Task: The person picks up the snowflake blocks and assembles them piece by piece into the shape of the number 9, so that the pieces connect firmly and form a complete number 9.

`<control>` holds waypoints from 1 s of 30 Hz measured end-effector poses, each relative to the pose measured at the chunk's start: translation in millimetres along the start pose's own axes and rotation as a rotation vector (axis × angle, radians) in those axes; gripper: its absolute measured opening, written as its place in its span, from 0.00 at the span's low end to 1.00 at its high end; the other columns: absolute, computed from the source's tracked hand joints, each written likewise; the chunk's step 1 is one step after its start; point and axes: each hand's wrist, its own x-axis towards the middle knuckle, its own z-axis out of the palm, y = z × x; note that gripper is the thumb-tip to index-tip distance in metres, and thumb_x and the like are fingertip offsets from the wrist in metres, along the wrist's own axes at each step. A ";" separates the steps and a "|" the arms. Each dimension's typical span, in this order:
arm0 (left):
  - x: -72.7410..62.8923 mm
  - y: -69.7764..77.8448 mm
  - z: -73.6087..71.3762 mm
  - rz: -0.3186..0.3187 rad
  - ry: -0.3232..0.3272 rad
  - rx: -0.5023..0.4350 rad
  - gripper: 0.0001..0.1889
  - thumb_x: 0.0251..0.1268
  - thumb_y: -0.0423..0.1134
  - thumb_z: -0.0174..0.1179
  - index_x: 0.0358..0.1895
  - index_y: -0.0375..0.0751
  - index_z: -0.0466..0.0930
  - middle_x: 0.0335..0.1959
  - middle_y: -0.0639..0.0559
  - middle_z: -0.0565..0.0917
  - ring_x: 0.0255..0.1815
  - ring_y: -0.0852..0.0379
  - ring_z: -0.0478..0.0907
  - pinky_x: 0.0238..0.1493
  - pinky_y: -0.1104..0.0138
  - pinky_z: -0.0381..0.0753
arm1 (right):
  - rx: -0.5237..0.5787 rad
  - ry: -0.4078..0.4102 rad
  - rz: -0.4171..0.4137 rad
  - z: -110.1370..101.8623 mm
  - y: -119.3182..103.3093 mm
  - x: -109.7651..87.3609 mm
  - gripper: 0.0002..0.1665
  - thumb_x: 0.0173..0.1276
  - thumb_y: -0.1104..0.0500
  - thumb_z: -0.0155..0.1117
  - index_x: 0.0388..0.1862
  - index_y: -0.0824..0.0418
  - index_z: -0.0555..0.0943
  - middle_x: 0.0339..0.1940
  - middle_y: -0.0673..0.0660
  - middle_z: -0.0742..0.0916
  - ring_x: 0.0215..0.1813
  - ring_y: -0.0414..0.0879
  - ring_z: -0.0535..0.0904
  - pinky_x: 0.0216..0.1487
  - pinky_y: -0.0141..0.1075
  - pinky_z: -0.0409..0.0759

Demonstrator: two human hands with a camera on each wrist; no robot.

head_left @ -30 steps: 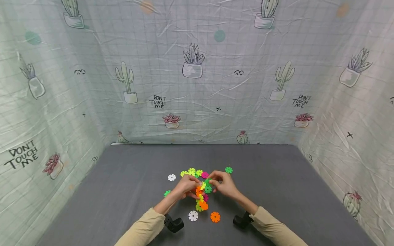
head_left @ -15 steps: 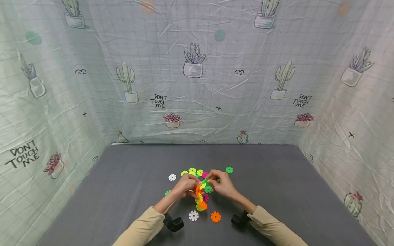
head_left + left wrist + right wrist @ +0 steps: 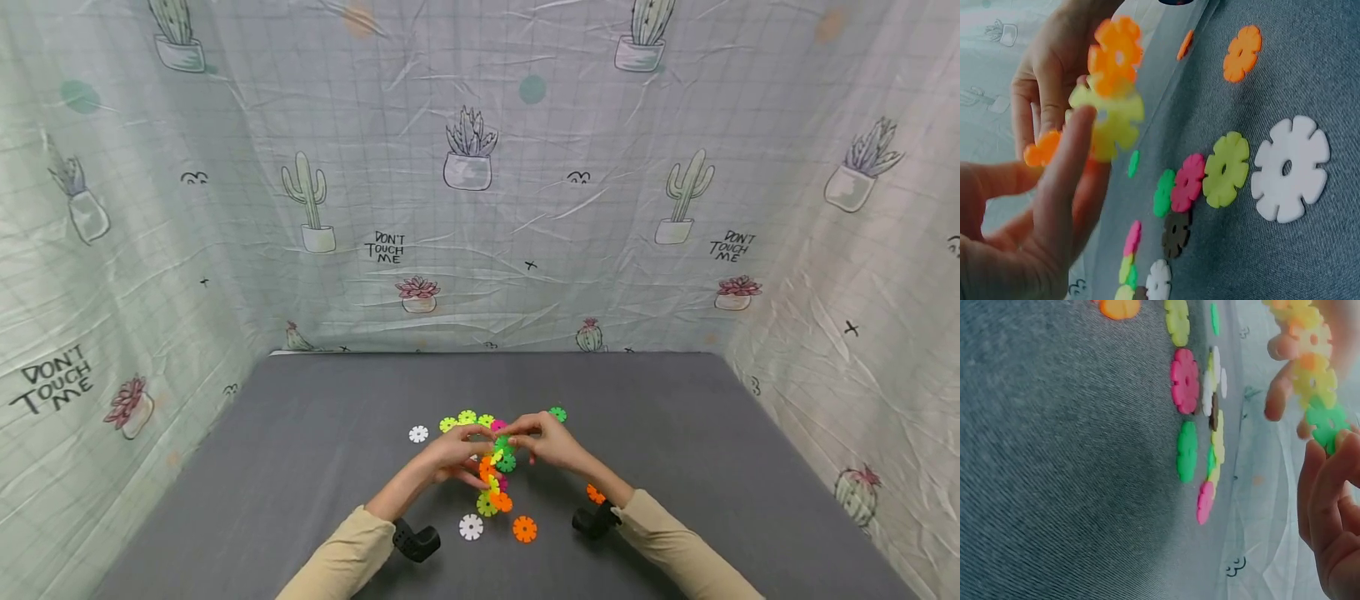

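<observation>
Several interlocking snowflake discs in orange, yellow and green are joined into a chain (image 3: 487,468) just above the table. My right hand (image 3: 551,442) pinches a green disc (image 3: 1326,419) at one end of it, between thumb and fingertips. Around the other part, my left hand (image 3: 447,454) holds the chain, its fingers in front of and behind a blurred yellow disc (image 3: 1113,122). An orange disc (image 3: 1116,53) sticks out beyond that one. Fingers partly hide how the pieces slot together.
On the grey table (image 3: 337,500) lie loose discs: a white disc (image 3: 471,527) and an orange disc (image 3: 525,529) near me, another white disc (image 3: 418,433) at left. Several yellow discs (image 3: 467,417) lie beyond my hands. Patterned curtains (image 3: 480,217) enclose the table's far side and flanks.
My left fingers have spread and straightened somewhat around the chain, which has shifted slightly. The right hand still pinches the green disc. An orange disc now shows beside the right forearm.
</observation>
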 end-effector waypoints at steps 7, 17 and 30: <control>3.9 -2.7 -0.5 0.019 -0.085 -0.025 0.25 0.66 0.49 0.48 0.57 0.32 0.66 0.43 0.42 0.67 0.26 0.51 0.78 0.33 0.55 0.82 | 0.018 -0.070 -0.042 -4.6 -19.7 -2.5 0.15 0.62 0.74 0.51 0.47 0.74 0.77 0.36 0.70 0.80 0.24 0.37 0.74 0.21 0.45 0.77; 3.8 -2.4 0.1 0.055 -0.060 0.059 0.21 0.59 0.50 0.55 0.46 0.34 0.72 0.50 0.40 0.74 0.29 0.55 0.79 0.27 0.63 0.82 | 0.008 -0.049 0.039 -2.6 -16.4 -1.3 0.17 0.64 0.66 0.53 0.52 0.70 0.74 0.37 0.69 0.83 0.25 0.47 0.76 0.24 0.53 0.76; 3.0 -8.7 -9.2 0.063 0.003 0.029 0.19 0.62 0.46 0.54 0.48 0.34 0.71 0.40 0.47 0.72 0.25 0.59 0.73 0.28 0.62 0.82 | -0.141 -0.066 0.110 -33.7 21.6 -32.1 0.15 0.62 0.59 0.58 0.44 0.68 0.79 0.40 0.65 0.84 0.31 0.54 0.79 0.26 0.35 0.79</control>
